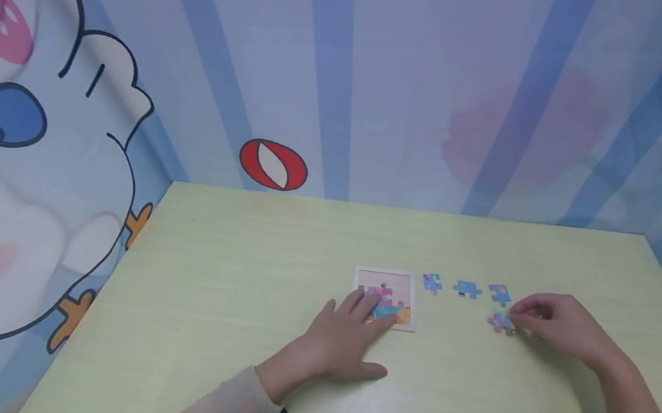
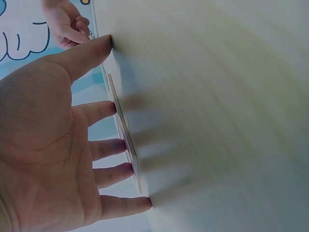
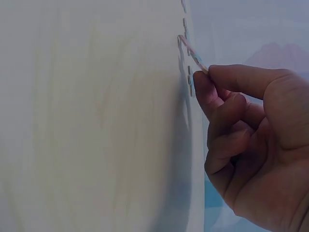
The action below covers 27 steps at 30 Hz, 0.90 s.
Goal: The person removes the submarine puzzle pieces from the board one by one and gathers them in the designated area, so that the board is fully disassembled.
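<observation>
My left hand [image 1: 341, 344] lies spread, its fingertips resting on the puzzle tray [image 1: 415, 305], a small white-rimmed square with some pink, teal and orange pieces fitted in its lower part. In the left wrist view the straight fingers [image 2: 108, 151] touch the tray's edge [image 2: 126, 133], while the thumb stands apart from it. My right hand [image 1: 572, 332] pinches a multicoloured jigsaw piece [image 1: 500, 321] between thumb and forefinger. The right wrist view shows this piece [image 3: 194, 54] tilted, one end raised in the fingertips and the other near the table.
Three loose blue jigsaw pieces lie in a row right of the tray: one beside it [image 1: 432, 282], a middle piece [image 1: 467, 289], and one near my right hand [image 1: 499, 293]. The pale table [image 1: 236, 257] meets a cartoon-printed backdrop [image 1: 382, 102] at its far edge.
</observation>
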Each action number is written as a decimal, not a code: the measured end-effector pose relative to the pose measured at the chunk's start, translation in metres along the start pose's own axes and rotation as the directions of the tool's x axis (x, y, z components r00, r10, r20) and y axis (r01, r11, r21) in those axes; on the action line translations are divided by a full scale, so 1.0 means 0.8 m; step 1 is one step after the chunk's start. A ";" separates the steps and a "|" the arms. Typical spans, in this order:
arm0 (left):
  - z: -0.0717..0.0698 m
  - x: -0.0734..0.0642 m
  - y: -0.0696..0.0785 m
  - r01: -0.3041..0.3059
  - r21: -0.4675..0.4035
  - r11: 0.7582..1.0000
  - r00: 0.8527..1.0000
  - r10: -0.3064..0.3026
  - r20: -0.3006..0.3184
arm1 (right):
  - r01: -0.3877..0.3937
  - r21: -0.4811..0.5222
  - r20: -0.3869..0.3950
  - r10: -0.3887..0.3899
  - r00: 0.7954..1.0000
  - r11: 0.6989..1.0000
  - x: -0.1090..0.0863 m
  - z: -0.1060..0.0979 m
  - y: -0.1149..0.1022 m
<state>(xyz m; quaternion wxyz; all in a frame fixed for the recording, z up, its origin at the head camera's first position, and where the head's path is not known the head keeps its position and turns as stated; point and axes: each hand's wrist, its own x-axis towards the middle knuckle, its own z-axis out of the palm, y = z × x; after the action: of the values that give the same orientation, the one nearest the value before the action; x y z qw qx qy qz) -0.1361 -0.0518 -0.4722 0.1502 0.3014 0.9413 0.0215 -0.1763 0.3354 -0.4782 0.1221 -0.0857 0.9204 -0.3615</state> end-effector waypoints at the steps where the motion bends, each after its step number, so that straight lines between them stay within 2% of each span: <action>1: 0.000 0.000 0.000 -0.001 0.001 1.000 1.000 0.001 0.000 | -0.006 -0.010 0.002 0.006 1.000 1.000 -0.001 0.000 0.000; 10: 0.001 0.000 -0.001 -0.003 0.011 1.000 1.000 0.003 -0.008 | -0.024 -0.014 0.026 0.025 0.999 1.000 0.002 0.000 0.003; 27: -0.005 -0.002 0.001 0.001 -0.012 1.000 1.000 -0.001 0.011 | 0.000 -0.086 0.006 0.001 1.000 0.996 0.003 0.000 0.003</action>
<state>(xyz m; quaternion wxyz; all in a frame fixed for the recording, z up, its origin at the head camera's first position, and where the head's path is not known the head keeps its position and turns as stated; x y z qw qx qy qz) -0.1357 -0.0517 -0.4677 0.1570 0.3003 0.9405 0.0253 -0.1791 0.3366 -0.4806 0.1211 -0.0918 0.9348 -0.3211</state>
